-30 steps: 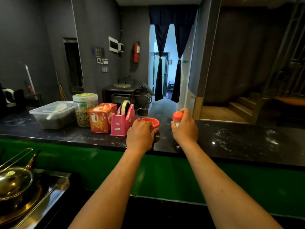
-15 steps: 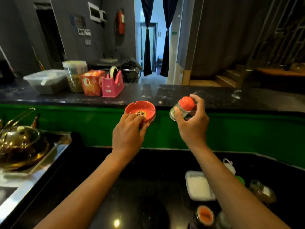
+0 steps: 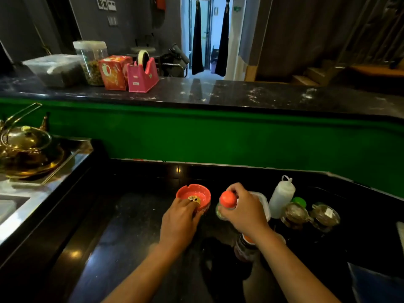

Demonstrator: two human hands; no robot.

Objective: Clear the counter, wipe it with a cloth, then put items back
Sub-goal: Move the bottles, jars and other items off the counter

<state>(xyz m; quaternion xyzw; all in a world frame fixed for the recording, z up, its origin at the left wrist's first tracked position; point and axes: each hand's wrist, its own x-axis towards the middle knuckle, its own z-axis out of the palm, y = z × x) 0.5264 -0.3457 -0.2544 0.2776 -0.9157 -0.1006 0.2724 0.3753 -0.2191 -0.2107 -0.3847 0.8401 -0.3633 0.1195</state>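
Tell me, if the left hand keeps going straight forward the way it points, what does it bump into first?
The left hand already grips the red ashtray. Beyond that lies bare black lower counter, then probably the green wall; depth is hard to judge.

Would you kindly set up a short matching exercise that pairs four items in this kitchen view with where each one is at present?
Things:
1. red ashtray
2. orange-capped bottle
3. pink tape dispenser
4. white squeeze bottle

Places:
A. standing on the upper counter beside the red box
B. held in the left hand
C. standing on the lower counter, right of both hands
D. held in the right hand

Pairs: 1-B, 2-D, 3-A, 4-C
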